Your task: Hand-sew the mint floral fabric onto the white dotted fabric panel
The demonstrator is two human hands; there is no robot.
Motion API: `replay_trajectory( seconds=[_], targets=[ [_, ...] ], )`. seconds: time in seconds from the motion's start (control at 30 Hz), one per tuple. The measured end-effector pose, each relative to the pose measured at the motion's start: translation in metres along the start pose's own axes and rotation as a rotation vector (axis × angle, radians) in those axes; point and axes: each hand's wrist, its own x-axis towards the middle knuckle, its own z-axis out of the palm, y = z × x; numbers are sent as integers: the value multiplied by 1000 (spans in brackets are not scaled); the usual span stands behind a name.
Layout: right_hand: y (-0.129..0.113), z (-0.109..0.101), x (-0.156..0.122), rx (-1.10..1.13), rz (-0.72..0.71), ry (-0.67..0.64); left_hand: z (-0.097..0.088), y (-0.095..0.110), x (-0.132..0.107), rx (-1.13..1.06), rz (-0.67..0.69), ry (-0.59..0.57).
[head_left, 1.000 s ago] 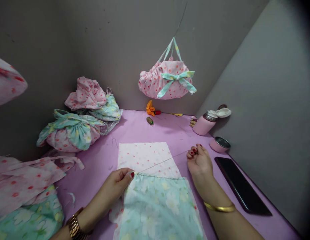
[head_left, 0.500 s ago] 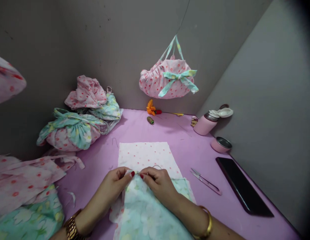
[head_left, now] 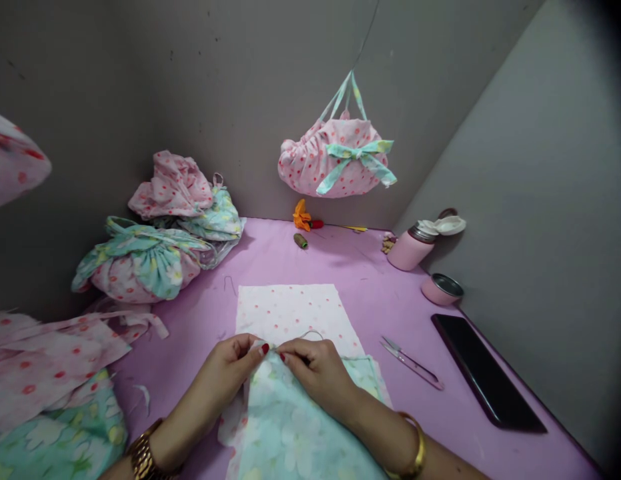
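Note:
Mint-green floral cloth (head_left: 300, 427) lies over pink dotted fabric in front of me. At its top edge my left hand (head_left: 237, 360) is closed, with thumb and fingertips pinching the cloth. My right hand (head_left: 320, 373) pinches close beside it, its fingertips at the same edge. What sits between the right fingertips is too small to make out. A thin thread (head_left: 314, 332) loops up above the right hand. Beyond both hands, a white cloth with red dots (head_left: 290, 307) lies flat.
Thread snips (head_left: 413, 363) and a black phone (head_left: 485, 373) lie at right, near a pink flask (head_left: 411, 250) and its cup (head_left: 441, 289). Fabric pouches (head_left: 145, 267) and cloth pieces (head_left: 40, 380) crowd the left. A thread spool (head_left: 301, 241) lies behind; a pouch (head_left: 340, 160) hangs above.
My right fingertips have shifted slightly left, closer to the left hand, and the thread loop shows larger. The left hand keeps its pinch in the same place.

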Motion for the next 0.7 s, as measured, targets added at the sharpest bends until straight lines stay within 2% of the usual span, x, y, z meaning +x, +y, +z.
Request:
replay_trajectory(
  seconds=[0.17, 0.43, 0.57, 0.7],
  targets=[
    [1, 1, 0, -7, -4, -15, -3, -2, 1, 154, 89, 15],
    [-2, 1, 0, -141, -19, -59, 0, 12, -13, 613, 280, 25],
    [-3, 1, -1, -178, -22, -60, 0, 10, -12, 615, 289, 12],
    [-3, 1, 0, -122, -3, -46, -4, 3, -6, 438, 261, -30]
  ],
)
